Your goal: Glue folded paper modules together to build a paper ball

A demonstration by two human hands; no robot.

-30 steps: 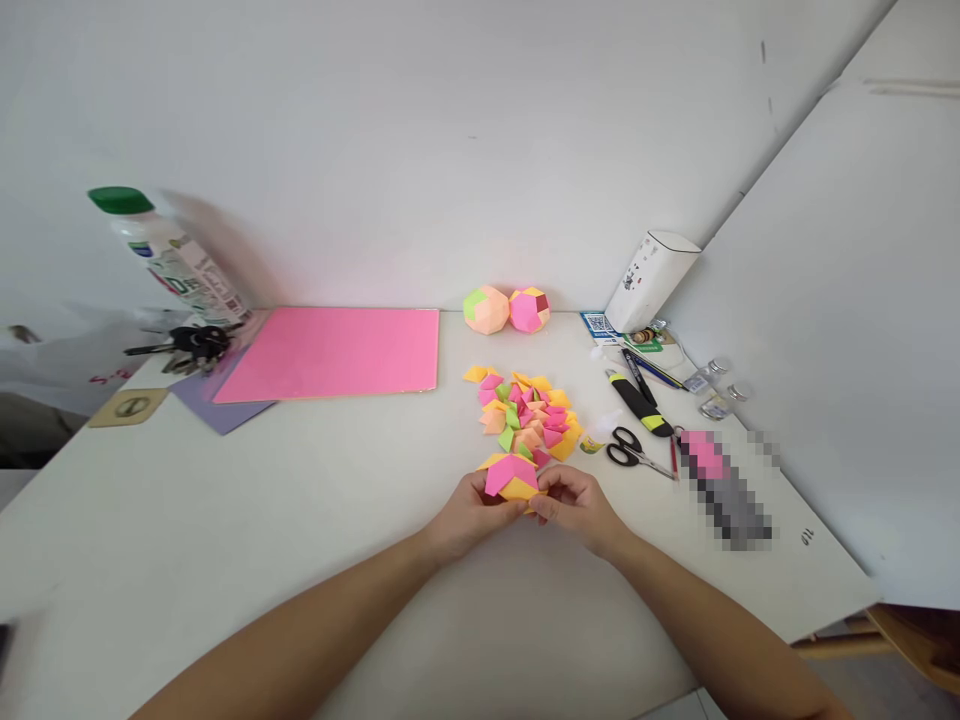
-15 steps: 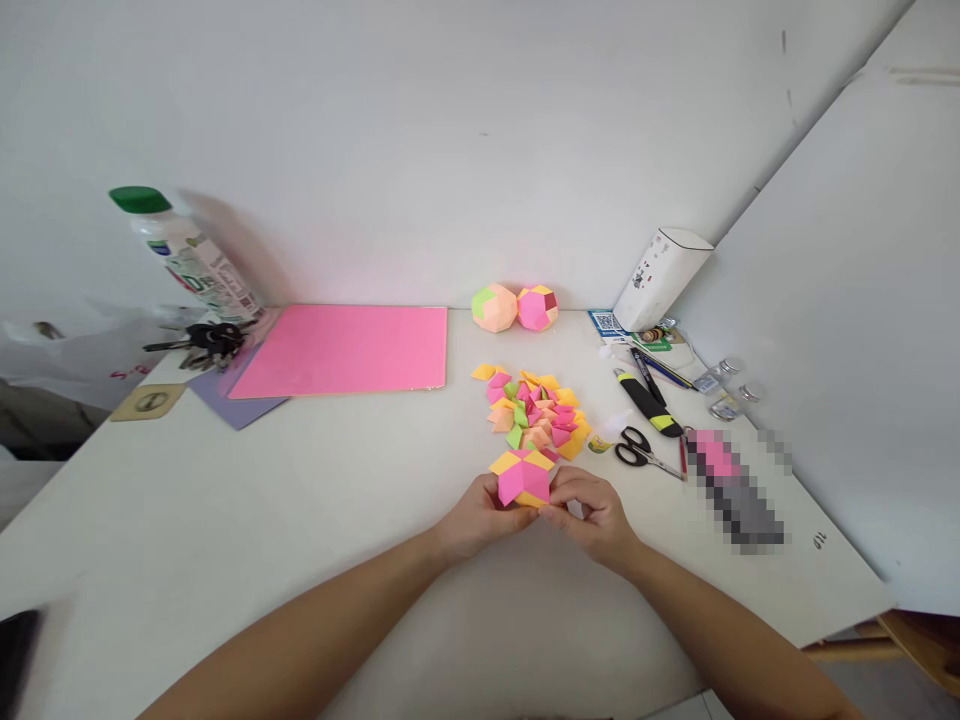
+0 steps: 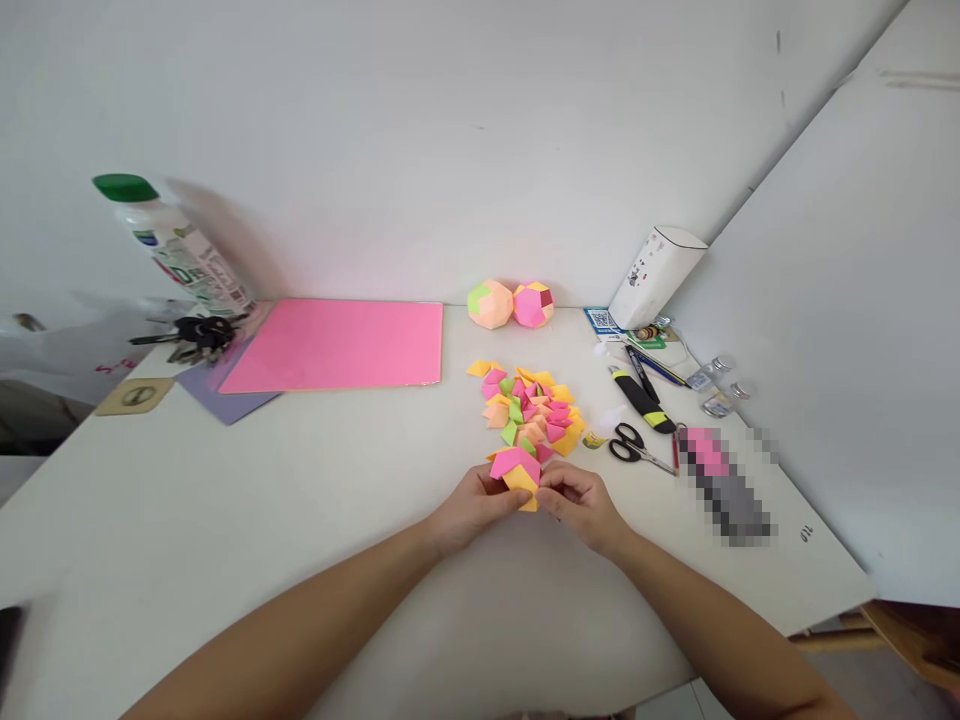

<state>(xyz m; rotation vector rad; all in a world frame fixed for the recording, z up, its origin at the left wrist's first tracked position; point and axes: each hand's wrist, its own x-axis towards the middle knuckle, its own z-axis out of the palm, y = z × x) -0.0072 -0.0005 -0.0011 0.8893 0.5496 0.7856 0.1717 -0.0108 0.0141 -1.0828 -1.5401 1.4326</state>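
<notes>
A partly built folded-paper ball (image 3: 516, 466) in pink and yellow is held between my two hands, low over the white table. My left hand (image 3: 474, 508) wraps its left side, thumb pressed against a yellow face near the bottom. On the right side, my right hand (image 3: 581, 502) pinches the lower edge with thumb and fingertips. Just beyond lies a pile of folded paper pieces (image 3: 529, 408) in pink, yellow, green and peach. Farther back, a peach-and-green paper ball (image 3: 491, 304) and a pink paper ball (image 3: 533, 304) sit side by side against the wall.
Scissors (image 3: 634, 447), a utility knife (image 3: 643, 400) and small jars (image 3: 724, 400) lie to the right. A white box (image 3: 656, 278) stands in the back corner. At left are pink paper sheets (image 3: 337, 345), keys (image 3: 201, 337) and a green-capped bottle (image 3: 180, 245).
The paper ball has been turned in my hands, so a yellow face now points down toward me. My left thumb has moved onto that face. The whole view has shifted slightly.
</notes>
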